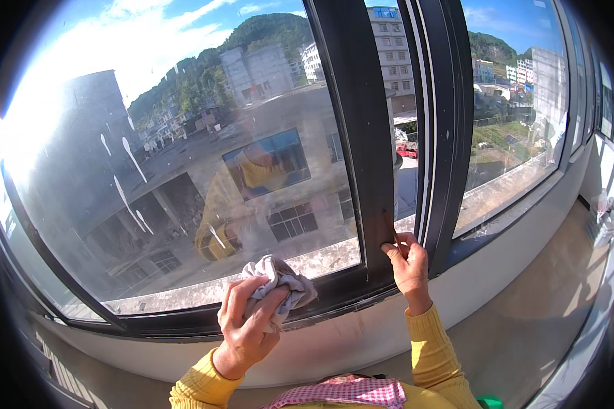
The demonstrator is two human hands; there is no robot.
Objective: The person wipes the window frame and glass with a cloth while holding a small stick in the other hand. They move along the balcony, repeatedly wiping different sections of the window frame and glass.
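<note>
My left hand (246, 323) clutches a crumpled pale grey cloth (291, 291) at the bottom rail of a dark-framed sliding window. The cloth overlaps the lower edge of the glass pane (174, 245), which carries several white drip marks and a faint reflection of a person in yellow. At the dark upright stile (358, 128) of the sash, my right hand (410, 268) pinches a thin brown stick-like thing (390, 225) between thumb and fingers. Its upper end lies over the stile; its exact kind is unclear. Beside that hand, the sash stands partly open.
A second window pane (511, 128) stands to the right past the dark frame posts (447, 133). Under the windows runs a white wall (496, 260) above a tan floor (532, 296). A green object (489, 402) shows at the bottom edge. Clear plastic bags (605, 220) sit far right.
</note>
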